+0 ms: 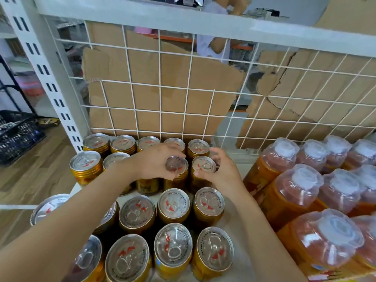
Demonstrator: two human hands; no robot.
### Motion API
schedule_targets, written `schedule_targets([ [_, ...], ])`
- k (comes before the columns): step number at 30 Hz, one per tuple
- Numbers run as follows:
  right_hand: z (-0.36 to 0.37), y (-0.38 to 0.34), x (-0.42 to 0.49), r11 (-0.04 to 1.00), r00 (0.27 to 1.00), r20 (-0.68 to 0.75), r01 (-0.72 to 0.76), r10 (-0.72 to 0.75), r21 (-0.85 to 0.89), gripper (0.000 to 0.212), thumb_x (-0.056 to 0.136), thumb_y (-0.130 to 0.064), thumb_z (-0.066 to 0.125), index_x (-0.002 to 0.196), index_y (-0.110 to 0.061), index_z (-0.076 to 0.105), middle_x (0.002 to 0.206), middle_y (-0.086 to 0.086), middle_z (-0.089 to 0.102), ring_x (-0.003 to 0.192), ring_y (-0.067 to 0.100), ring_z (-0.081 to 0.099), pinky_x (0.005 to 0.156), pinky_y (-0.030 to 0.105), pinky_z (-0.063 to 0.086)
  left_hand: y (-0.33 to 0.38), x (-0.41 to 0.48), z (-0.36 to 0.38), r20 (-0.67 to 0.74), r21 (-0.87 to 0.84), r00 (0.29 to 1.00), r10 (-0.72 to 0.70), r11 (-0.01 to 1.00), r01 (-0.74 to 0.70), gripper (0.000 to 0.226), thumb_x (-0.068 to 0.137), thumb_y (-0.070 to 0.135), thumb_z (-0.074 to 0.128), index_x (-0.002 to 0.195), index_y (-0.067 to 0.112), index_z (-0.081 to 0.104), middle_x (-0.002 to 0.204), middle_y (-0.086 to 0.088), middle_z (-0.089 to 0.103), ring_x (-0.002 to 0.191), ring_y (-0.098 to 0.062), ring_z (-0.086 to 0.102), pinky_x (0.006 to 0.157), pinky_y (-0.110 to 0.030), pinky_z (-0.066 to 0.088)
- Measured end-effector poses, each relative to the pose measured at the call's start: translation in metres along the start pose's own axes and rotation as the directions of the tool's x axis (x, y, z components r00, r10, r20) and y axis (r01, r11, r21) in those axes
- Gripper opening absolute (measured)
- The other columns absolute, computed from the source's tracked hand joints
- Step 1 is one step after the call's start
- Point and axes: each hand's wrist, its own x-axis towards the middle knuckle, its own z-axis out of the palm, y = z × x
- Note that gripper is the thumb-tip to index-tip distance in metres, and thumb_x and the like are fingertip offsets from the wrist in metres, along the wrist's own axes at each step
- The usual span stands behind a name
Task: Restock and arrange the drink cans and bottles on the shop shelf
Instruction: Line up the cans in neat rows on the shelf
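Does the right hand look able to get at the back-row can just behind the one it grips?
Probably yes: the back-row can stands just beyond the right hand, its top uncovered, though the hand must first release the gripped can.

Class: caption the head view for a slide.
Left hand grips a gold can, right hand the neighbour can, beside wrapped orange bottles on a white shelf.

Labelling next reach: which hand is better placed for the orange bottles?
Right, probably. The right hand grips a can nearest the orange bottles; the left hand, on the neighbouring can, would cross it.
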Motion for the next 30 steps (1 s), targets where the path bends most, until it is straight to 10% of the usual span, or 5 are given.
schedule_targets([
  [13,-0.008,-0.004,-0.020,0.986,0.995,-0.095,-0.054,0.039,-0.158,0.058,0.076,-0.039,0.074,0.126,-0.027,0.046,0.121,-0.006,0.056,0.106,0.011,0.055,0.091,0.034,0.048,0.004,-0.012,-0.005,-0.157,-0.071,0.972,0.173,0.980,-0.185,0.031,0.082,0.034,0.069,0.112,0.027,0.064,0.114,0.009,0.059,0.107,0.001,0.048,0.093,-0.014,0.035],
  [20,-0.015,-0.024,-0.065,0.929,0.963,0.197,-0.107,0.186,-0.354,0.055,0.074,-0.061,0.062,0.119,-0.031,0.049,0.113,-0.013,0.055,0.106,0.008,0.053,0.092,0.032,0.045,0.022,-0.047,0.006,0.279,-0.216,0.953,0.120,0.975,-0.060,0.052,0.075,0.053,0.067,0.122,0.033,0.052,0.110,0.023,0.057,0.099,0.008,0.052,0.084,-0.011,0.042],
  [30,-0.019,-0.032,-0.080,0.901,0.964,0.195,-0.080,0.178,-0.427,0.037,0.079,-0.048,0.065,0.110,-0.031,0.056,0.103,-0.008,0.058,0.095,0.012,0.054,0.083,0.031,0.046,0.033,-0.049,0.012,0.254,-0.292,0.964,0.080,0.956,-0.002,0.046,0.072,0.039,0.076,0.112,0.026,0.058,0.102,0.014,0.063,0.092,-0.003,0.059,0.084,-0.030,0.050],
])
